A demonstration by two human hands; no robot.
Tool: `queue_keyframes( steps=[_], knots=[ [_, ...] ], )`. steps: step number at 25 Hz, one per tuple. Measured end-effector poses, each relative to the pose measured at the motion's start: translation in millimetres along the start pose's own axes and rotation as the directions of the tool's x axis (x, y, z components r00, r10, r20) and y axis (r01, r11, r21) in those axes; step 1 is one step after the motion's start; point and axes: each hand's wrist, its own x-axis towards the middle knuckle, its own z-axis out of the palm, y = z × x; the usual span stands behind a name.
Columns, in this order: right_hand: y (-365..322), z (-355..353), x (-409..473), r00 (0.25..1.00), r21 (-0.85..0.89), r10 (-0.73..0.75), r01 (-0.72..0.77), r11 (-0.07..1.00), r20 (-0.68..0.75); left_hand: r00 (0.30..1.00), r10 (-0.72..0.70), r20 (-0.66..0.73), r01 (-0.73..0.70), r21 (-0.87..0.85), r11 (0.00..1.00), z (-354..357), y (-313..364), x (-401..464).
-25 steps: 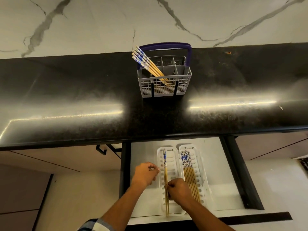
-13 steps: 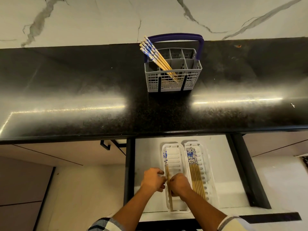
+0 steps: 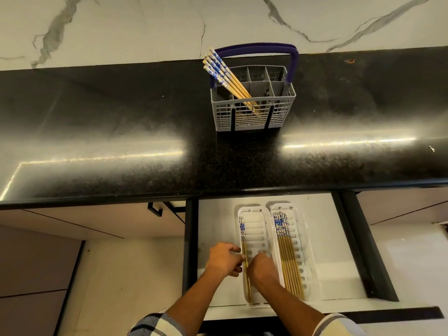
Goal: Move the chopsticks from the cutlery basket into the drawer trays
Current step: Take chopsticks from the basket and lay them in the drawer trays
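A grey cutlery basket with a purple handle stands on the black counter. Several blue-tipped wooden chopsticks lean out of its left front compartment. Below, an open drawer holds two white slotted trays side by side. The right tray holds several chopsticks lying lengthwise. In the left tray lies a pair of chopsticks along its left side. My left hand and my right hand both pinch that pair at its middle, fingertips touching it from either side.
The black counter stretches wide to both sides of the basket, against a white marble wall. A black cabinet handle sits left of the drawer. The drawer's dark rails frame its sides. Light floor lies below at left.
My left hand has moved right from beside the tray to the chopstick pair, meeting my right hand. The pair has stayed in the left tray. The view has shifted slightly.
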Motion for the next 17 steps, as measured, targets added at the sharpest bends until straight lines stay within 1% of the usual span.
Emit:
queue_keyframes(
  steps=[2,9,12,17],
  knots=[
    [1.8,0.2,-0.6,1.000,-0.042,-0.026,0.025,0.999,-0.008,1.000,-0.002,-0.002,0.002,0.007,1.000,0.6,0.3,-0.7],
    [4.4,2.9,0.4,0.995,-0.100,-0.100,0.099,0.990,-0.007,1.000,-0.010,-0.015,0.010,0.020,1.000,1.0,2.4,-3.3],
    [3.5,1.7,1.7,0.992,-0.109,-0.122,0.118,0.987,-0.035,1.000,-0.014,-0.007,0.014,0.024,1.000,0.2,3.9,-5.3],
    [0.6,-2.3,4.1,0.990,-0.109,-0.137,0.132,0.985,-0.038,1.000,-0.017,-0.018,0.017,0.016,1.000,1.0,2.8,-6.4]
  ],
)
